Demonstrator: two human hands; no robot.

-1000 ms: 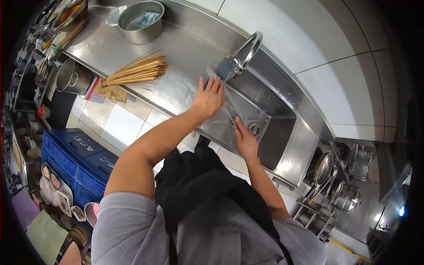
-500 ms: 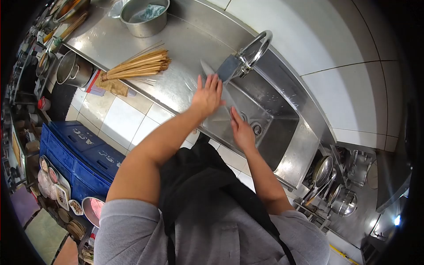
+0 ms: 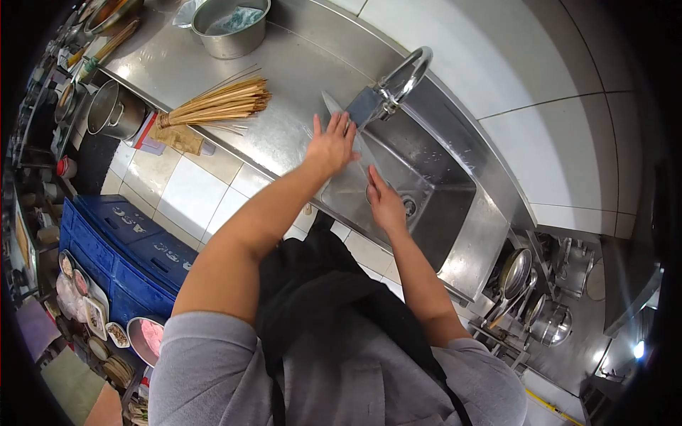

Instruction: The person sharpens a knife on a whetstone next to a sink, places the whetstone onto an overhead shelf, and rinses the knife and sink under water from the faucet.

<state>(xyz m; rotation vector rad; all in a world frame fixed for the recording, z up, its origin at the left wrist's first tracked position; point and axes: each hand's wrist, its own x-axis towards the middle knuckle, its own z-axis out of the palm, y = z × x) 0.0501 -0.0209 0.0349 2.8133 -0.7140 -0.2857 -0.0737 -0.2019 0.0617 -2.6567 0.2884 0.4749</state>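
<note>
A knife (image 3: 332,102) with a broad, shiny blade lies slantwise over the near edge of the sink, its tip pointing up and left. My left hand (image 3: 331,147) rests flat on the blade with fingers stretched out and spread. At the blade's lower end, my right hand (image 3: 387,206) is closed around the handle, which the fingers mostly hide. Touching or just under the blade is a dark grey block that looks like a whetstone (image 3: 366,106), set beside the faucet (image 3: 389,106).
The steel sink (image 3: 451,234) lies right of my hands. On the counter (image 3: 298,64) are a bundle of bamboo sticks (image 3: 217,103) and a metal pot (image 3: 233,44). A blue crate (image 3: 106,245) stands on the floor at left; pans (image 3: 517,273) sit at lower right.
The whole view has shifted slightly left and up. Both hands keep nearly the same place on the knife, with the left fingers a little more spread.
</note>
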